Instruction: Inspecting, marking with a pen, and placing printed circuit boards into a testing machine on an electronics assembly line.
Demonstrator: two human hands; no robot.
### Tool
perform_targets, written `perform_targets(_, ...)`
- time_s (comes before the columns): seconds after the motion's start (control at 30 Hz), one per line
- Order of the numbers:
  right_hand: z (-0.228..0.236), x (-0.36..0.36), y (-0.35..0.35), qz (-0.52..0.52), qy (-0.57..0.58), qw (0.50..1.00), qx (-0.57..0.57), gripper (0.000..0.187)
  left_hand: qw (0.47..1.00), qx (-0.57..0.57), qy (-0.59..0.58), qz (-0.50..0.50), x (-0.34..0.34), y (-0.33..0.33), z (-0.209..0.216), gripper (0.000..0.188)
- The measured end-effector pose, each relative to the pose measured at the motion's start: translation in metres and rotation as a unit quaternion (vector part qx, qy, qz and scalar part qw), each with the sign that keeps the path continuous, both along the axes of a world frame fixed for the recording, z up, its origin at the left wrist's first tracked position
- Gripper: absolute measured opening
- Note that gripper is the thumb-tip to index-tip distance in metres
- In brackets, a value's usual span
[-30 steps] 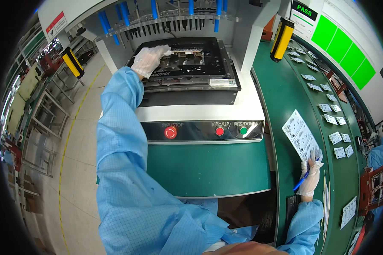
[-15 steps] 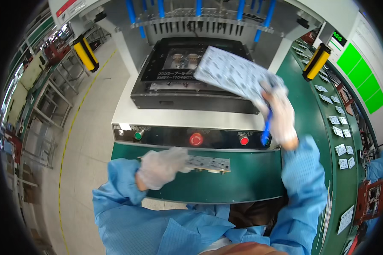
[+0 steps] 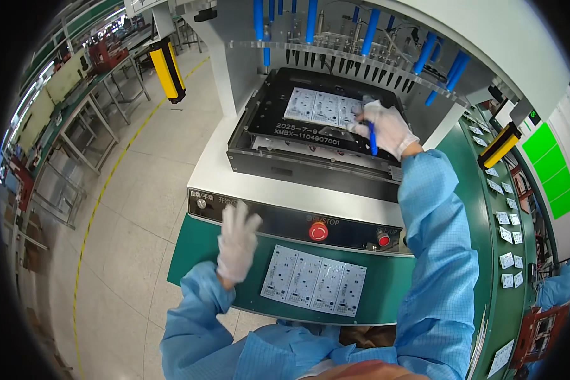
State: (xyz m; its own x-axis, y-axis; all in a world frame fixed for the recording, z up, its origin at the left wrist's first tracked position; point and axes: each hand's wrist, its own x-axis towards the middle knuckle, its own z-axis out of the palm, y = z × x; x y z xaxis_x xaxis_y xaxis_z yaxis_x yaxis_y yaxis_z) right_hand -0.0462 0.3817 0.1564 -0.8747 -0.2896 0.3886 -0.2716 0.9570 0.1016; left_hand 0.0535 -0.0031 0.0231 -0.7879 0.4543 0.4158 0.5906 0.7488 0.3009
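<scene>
Half closed round blue tool [image 3: 373, 144] with right hand [image 3: 389, 130], perhaps steadying white board [image 3: 316, 106] under fingertips; splayed, empty with left hand [image 3: 237, 244], near second board [image 3: 313, 280] rightward.

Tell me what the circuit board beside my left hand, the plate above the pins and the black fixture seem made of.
Circuit board: probably coated fibreglass laminate, white and flat with dark markings. Plate: likely clear acrylic, glossy; parts show through. Black fixture: smooth, dark; plastic or coated metal, unclear which.
</scene>
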Motion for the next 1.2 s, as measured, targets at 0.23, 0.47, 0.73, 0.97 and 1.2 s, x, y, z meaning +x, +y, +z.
perform_targets(0.23,0.012,0.005,-0.018,-0.168,0.349,0.922,-0.012,0.021,0.987,0.143,0.056,0.036,-0.042,-0.001,-0.027,0.035)
perform_targets(0.47,-0.018,-0.015,-0.055,0.018,0.084,0.985,-0.148,0.024,0.993,0.11,0.016,0.046,-0.044,-0.007,-0.031,0.038)
perform_targets(0.73,-0.013,-0.02,-0.049,-0.031,-0.007,0.991,-0.132,0.038,0.991,0.124,0.017,0.048,-0.044,-0.003,-0.027,0.042)
perform_targets(0.97,0.006,-0.025,-0.059,-0.063,-0.036,0.992,-0.106,0.042,0.991,0.126,0.007,0.041,-0.04,-0.005,-0.025,0.044)
perform_targets(1.2,0.026,-0.037,-0.057,-0.114,-0.169,0.975,-0.085,0.033,0.99,0.138,0.003,0.042,-0.045,-0.004,-0.027,0.051)
